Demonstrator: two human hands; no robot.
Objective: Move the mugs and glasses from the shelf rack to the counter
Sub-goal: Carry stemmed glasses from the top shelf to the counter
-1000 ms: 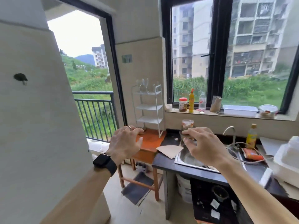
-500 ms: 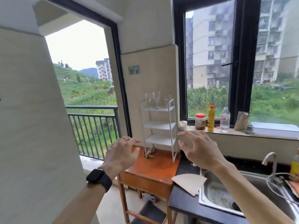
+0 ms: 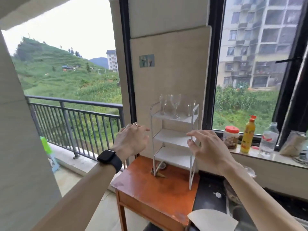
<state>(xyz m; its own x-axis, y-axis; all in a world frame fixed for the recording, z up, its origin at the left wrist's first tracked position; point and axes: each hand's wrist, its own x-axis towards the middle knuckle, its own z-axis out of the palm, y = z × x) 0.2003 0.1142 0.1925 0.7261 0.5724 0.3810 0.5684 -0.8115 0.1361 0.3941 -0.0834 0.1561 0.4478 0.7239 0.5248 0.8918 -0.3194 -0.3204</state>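
A white three-tier shelf rack [image 3: 173, 136] stands on a small orange wooden table [image 3: 155, 192]. On its top tier stand clear stemmed glasses [image 3: 175, 104] and a small clear glass [image 3: 190, 110] at the right. The two lower tiers look bare. My left hand [image 3: 131, 140], with a ring and a black watch, hovers just left of the rack, fingers relaxed and holding nothing. My right hand [image 3: 208, 147] hovers in front of the rack's right side, fingers spread, also holding nothing. The dark counter [image 3: 210, 194] lies to the right of the table.
On the window sill [image 3: 266, 157] stand a red-lidded jar [image 3: 230, 137], a yellow bottle [image 3: 248, 134] and a clear plastic bottle [image 3: 269, 139]. A tan sheet [image 3: 213, 220] lies on the counter's near end. A balcony railing [image 3: 75, 124] runs at left.
The view has moved closer to the rack, which now looks larger and central. Both hands have risen and reached towards it, one on each side, still holding nothing.
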